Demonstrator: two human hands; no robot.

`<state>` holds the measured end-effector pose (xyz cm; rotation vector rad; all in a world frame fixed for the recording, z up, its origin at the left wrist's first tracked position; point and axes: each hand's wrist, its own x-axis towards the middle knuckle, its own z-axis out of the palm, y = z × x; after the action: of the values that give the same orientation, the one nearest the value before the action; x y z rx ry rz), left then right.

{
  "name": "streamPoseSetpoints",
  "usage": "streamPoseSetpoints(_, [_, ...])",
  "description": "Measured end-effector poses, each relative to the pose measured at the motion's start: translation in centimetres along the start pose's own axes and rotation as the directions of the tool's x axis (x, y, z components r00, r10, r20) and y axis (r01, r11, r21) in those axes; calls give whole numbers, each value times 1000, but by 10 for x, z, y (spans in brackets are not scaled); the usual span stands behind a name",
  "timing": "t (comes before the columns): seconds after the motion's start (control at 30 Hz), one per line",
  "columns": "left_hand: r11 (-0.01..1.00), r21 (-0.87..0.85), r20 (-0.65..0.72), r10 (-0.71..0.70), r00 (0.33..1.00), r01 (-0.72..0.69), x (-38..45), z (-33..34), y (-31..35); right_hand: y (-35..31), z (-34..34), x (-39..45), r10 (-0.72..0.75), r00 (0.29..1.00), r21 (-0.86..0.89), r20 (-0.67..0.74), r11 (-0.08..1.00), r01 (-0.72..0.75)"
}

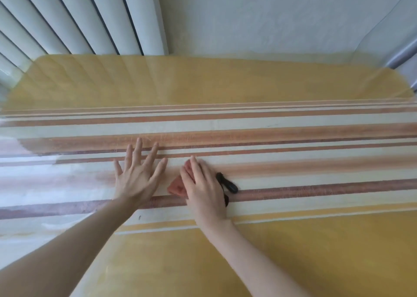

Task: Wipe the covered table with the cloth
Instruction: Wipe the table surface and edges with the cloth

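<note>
The table (293, 251) wears a yellow cover with cream and brown stripes under a clear plastic sheet. A small reddish cloth (177, 185) lies on the striped band at the centre. My right hand (203, 183) lies flat on top of the cloth with straight fingers, hiding most of it. A black strap or cord (228, 183) pokes out from beside that hand. My left hand (137, 174) rests palm down with spread fingers on the cover, just left of the cloth.
White vertical blinds (67, 18) hang behind the table at the back left, and a pale wall (282, 18) runs along the far edge. A grey metal tube (404, 55) shows at the far right corner. Glare washes the left side.
</note>
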<state>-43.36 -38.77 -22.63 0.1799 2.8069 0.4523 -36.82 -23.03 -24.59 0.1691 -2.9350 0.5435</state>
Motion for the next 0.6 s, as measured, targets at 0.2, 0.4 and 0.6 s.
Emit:
streamPoseSetpoints(0.2, [997,66,-31,-38,999,40,7,6,-7,88,-40,39,-36,991,-111,129,993,50])
streamPoseSetpoints(0.4, [997,34,-75,-62,995,65,23,10,10,128,-55,75,295,956,-182,-5,939,-291])
streamPoseSetpoints(0.6, [996,68,-70,-51,996,56,22,14,4,112,-57,46,57,994,-172,92,984,-40])
